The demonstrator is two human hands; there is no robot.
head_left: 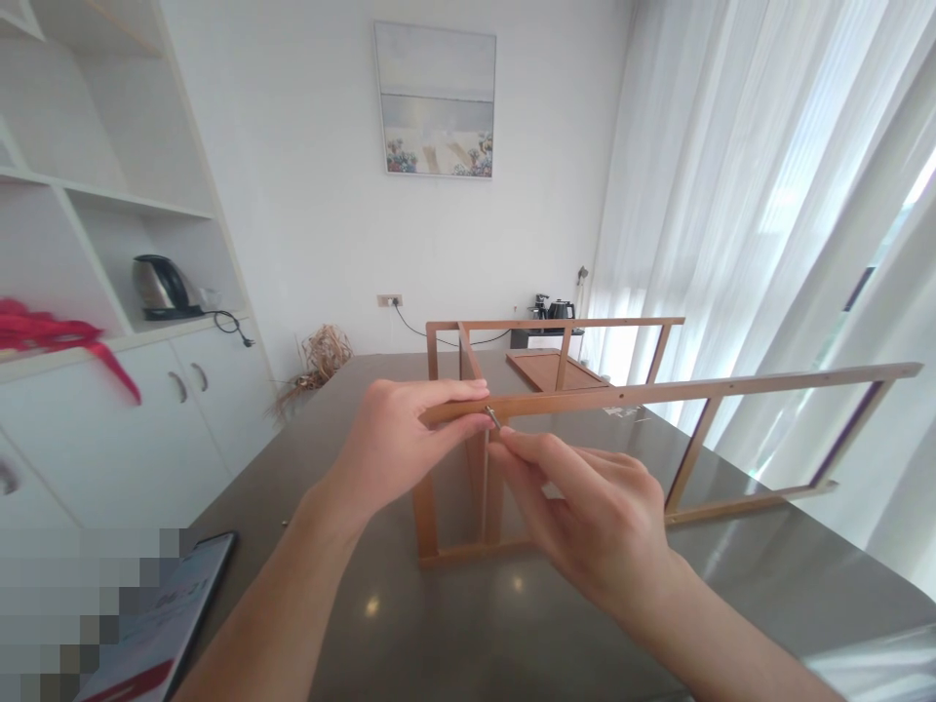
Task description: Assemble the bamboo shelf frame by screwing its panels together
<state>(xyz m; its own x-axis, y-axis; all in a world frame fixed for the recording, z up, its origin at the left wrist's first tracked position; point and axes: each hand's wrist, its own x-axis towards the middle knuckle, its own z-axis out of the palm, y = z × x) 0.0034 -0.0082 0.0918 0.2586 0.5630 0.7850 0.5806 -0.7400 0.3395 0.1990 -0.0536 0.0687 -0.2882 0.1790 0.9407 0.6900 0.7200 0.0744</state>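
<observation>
- The grey table [343, 575] comes closest, running out from below the camera and bearing everything in hand.
- The wooden frame [560, 401] rests on it on edge, straight ahead; its near rail [673, 392] runs lengthwise from left to right, rising slightly to the right.
- A flat wooden panel [533, 370] lies on the table behind that rail.
- A tablet [157, 624] lies at lower left, apart from the frame.
- The right hand [585, 497], below the rail, pinches a small metal piece [493, 418] in its fingertips.
- The left hand [399, 429] clasps the rail's left end between thumb and fingers.
- The metal piece slants up and left to the rail, by a crosspiece [492, 507]. Whether it has entered the wood I cannot tell; the left thumb crowds it.
</observation>
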